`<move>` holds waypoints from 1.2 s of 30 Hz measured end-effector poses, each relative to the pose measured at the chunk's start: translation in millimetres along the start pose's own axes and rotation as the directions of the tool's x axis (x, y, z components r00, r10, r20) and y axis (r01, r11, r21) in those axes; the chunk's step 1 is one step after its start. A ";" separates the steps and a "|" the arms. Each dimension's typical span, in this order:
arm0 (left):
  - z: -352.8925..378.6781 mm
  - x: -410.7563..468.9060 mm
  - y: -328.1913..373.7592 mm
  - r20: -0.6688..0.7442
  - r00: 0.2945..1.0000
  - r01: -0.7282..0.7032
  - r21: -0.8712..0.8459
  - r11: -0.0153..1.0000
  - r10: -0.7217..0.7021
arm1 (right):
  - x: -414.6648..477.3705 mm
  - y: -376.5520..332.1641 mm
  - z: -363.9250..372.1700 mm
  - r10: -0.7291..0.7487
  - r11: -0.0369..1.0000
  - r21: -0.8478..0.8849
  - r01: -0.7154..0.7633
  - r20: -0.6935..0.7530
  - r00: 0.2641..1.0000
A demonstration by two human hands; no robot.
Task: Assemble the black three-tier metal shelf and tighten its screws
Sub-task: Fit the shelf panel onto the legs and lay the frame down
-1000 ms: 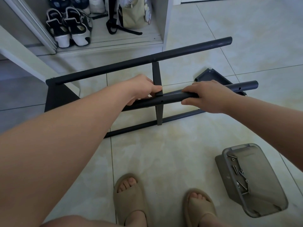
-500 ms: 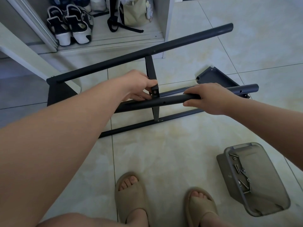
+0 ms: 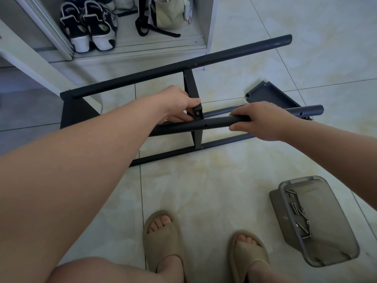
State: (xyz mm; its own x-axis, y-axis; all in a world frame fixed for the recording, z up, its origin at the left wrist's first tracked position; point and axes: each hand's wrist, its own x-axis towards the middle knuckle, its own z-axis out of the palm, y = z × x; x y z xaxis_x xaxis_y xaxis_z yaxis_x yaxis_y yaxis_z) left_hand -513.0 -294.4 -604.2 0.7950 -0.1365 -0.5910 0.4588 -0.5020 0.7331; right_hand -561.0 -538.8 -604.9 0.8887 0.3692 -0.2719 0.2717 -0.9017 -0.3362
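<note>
Here, the left grip [image 3: 177,105] pinches the tier bracket [image 3: 197,111]. The right grip [image 3: 259,121] curls round the loose pole [image 3: 183,128] just beneath, with the shelf frame [image 3: 183,64] on the floor beyond. Risk: if the pole rolls, its screw hole would miss the bracket's.

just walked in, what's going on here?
A person is putting together a black shelf frame that lies on its side on the tiled floor. The right hand grips the near pole, while the left hand pinches the middle shelf's corner against it. Neither hole at that joint shows a screw yet. The screws lie in a grey tray by the right foot.
</note>
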 end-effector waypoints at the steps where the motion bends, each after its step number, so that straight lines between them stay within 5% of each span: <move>1: -0.9 0.2 -0.4 0.000 1.000 -0.006 -0.004 1.000 0.006 | 0.1 -0.1 0.2 0.000 1.000 -0.004 0.000 -0.001 1.000; 20: 8.5 5.0 -8.1 0.059 0.998 0.001 0.221 0.975 -0.015 | -2.2 0.9 5.2 -0.007 1.000 0.016 0.006 0.014 1.000; 36: 2.6 13.0 -15.6 0.042 0.998 -0.052 0.201 0.978 0.045 | 14.0 10.3 19.3 0.085 0.996 -0.002 -0.086 -0.059 0.995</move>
State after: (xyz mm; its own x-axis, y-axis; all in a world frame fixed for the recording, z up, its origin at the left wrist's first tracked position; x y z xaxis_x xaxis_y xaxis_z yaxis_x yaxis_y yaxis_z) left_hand -510.9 -290.5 -624.2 0.7973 -0.1946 -0.5714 0.3277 -0.6555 0.6804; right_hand -552.9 -538.6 -629.6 0.9289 0.2769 -0.2460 0.1951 -0.9304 -0.3103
